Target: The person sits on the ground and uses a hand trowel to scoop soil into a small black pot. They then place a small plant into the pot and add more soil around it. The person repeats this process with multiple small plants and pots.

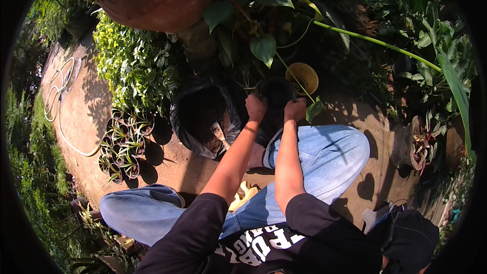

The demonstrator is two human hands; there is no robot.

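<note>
Both arms reach forward to a dark round pot point(278, 92) in the shade. My left hand point(256, 107) is closed at its left side, and my right hand point(295, 110) is closed at its right side. The inside of this pot is too dark to make out. Just beyond my right hand stands a yellow pot point(309, 75) with brown matter in it. Left of my left hand, an open black plastic bag point(180, 109) holds dark soil point(205, 109). A small trowel point(219, 134) leans in the soil near the bag's front edge.
Several small potted plants point(122, 144) cluster at left, below a leafy bush point(132, 66). A pale hose point(61, 106) lies on the ground farther left. A large clay pot point(157, 0) overhangs the top. A long green stem point(378, 44) crosses at right, near another potted plant point(418, 147).
</note>
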